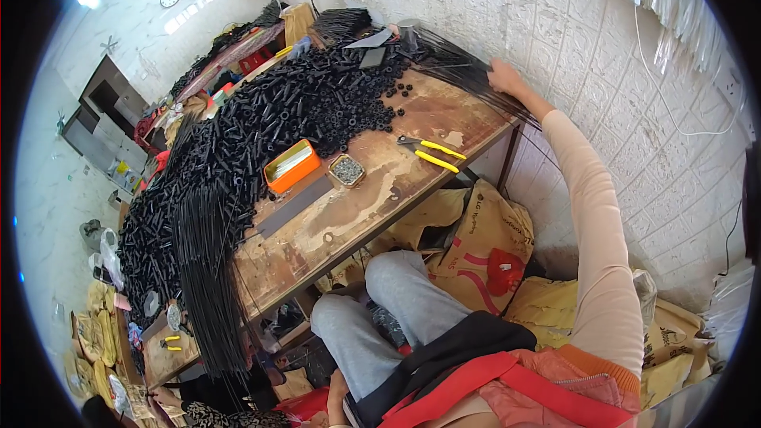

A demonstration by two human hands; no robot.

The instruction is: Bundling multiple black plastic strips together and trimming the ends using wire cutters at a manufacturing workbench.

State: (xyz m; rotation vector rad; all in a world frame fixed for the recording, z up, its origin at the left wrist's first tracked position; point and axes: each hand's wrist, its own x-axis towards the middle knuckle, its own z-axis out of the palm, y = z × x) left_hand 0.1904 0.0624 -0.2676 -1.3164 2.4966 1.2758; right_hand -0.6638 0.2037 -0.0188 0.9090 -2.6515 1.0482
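My right arm reaches to the far right end of the wooden table (pixel 333 226). There my right hand (pixel 507 79) has its fingers closed on thin black rods (pixel 452 63), which lie in a loose bundle along the wall. Low in the view, beside my lap, is my left hand (pixel 338 390); its fingers are mostly hidden. Yellow-handled pliers (pixel 432 152) lie with handles apart near the table's front edge. Short black tubular parts (pixel 230 123) form a big heap across the table, with small black rings (pixel 372 103) at its right side.
An orange box (pixel 292 166) and a small dish of metal bits (pixel 346 170) stand mid-table, near a dark flat strip (pixel 297 206). More long black rods (pixel 208 269) hang over the front left edge. Paper sacks (pixel 476 238) lie below. Another person's patterned sleeve (pixel 226 414) shows lower left.
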